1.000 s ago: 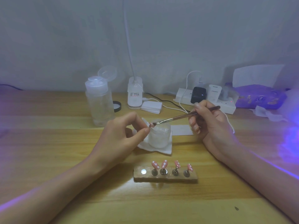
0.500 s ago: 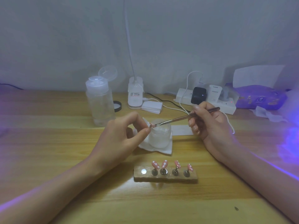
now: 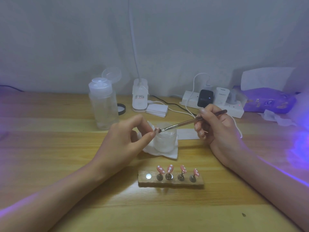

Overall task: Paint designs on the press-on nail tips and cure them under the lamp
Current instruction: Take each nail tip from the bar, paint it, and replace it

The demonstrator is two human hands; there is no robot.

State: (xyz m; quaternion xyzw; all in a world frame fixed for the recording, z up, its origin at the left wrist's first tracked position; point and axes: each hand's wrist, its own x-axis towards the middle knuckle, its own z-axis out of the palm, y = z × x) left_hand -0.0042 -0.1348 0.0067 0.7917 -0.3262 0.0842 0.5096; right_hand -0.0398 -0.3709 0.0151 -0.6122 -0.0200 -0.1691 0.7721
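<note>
In the head view I see a wooden worktop (image 3: 50, 148). At the back stand a clear bottle (image 3: 104, 111) with its flip cap open, a white lamp base (image 3: 140, 97) with a thin neck going up, and a power strip (image 3: 234, 111) with a black charger (image 3: 205, 98) and a white charger (image 3: 221, 96). On the white charger I read "PISEN". The lamp base has a label, but its print is too small for me to read. A purple tissue pack (image 3: 267, 100) lies far right, and violet light falls on that side.

In the middle a frosted jar (image 3: 165, 139) stands on a white tissue (image 3: 167, 154), partly hidden behind the left hand (image 3: 123, 141). This hand pinches a small nail tip (image 3: 156, 129) between thumb and forefinger, just above the jar. The right hand (image 3: 215, 128) grips a brush (image 3: 184, 123). Its long axis runs from upper right down to lower left, and the bristles point left and touch the nail tip.

Nearer to me, a wooden holder (image 3: 170, 183) carries four pink nail tips (image 3: 170, 169) with white dots, all upright on small stands.
</note>
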